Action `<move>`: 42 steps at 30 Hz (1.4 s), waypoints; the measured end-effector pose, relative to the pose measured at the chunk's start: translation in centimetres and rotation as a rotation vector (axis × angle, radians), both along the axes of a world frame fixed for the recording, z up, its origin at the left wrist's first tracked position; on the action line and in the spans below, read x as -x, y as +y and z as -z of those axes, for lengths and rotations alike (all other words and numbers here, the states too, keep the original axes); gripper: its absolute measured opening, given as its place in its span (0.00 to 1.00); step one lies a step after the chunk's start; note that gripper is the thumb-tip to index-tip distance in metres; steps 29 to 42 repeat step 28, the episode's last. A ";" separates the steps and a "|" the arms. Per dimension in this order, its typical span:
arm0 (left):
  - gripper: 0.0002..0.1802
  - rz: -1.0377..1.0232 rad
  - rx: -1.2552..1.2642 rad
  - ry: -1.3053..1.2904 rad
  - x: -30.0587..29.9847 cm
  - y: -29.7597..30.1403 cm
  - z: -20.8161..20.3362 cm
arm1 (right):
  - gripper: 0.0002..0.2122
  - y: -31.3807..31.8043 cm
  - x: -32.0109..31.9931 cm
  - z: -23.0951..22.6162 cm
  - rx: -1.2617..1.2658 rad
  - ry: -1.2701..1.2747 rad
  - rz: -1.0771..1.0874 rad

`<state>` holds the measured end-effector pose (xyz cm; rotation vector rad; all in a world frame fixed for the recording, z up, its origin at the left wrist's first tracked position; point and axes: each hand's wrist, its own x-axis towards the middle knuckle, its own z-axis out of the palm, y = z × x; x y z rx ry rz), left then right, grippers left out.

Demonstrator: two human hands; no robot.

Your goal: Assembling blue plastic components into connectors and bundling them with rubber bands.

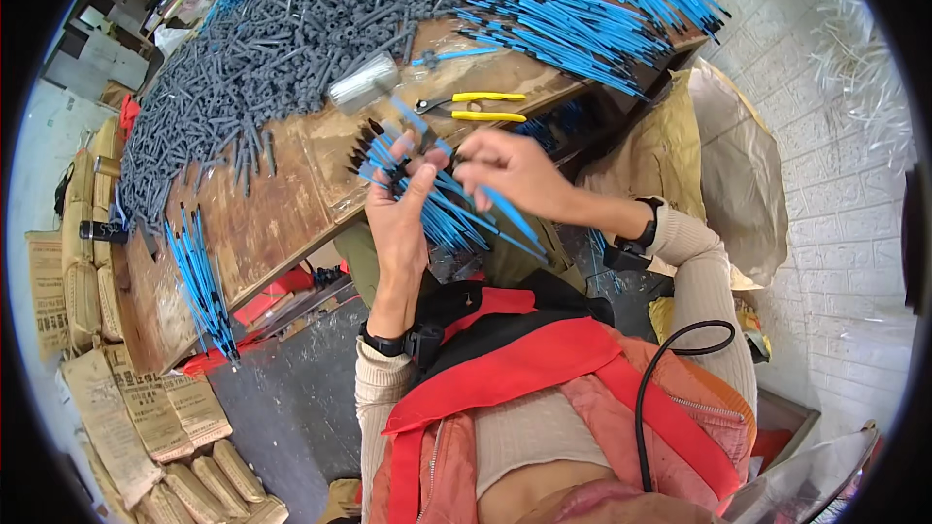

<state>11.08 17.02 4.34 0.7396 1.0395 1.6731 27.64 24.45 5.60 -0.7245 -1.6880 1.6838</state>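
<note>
In front of my body, my left hand [400,218] is closed, its thumb and fingertips pinching a blurred blue stick [412,115] beside a small dark grey piece. My right hand [519,177] comes in from the right with curled fingers, close to the left fingertips. From under its fingers a blue stick [515,216] slants down to the right; motion smears both. Beneath the hands lies a bundle of blue sticks [449,223] with black ends, reaching from the table edge over my lap. Yellow-handled pliers [485,107] rest just beyond the right hand, jaws toward the left.
A big heap of grey plastic plugs [262,58] covers the far left of the wooden table [282,165]. Blue sticks [568,24] are piled at the far right, and a smaller bunch [199,277] lies left. A clear roll [364,82] sits mid-table; a paper sack [733,170] stands right.
</note>
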 end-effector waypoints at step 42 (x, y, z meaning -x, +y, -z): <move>0.16 -0.016 0.119 -0.213 7.6 1.5 1.5 | 0.10 19.8 -4.5 -3.3 -0.799 -0.407 0.610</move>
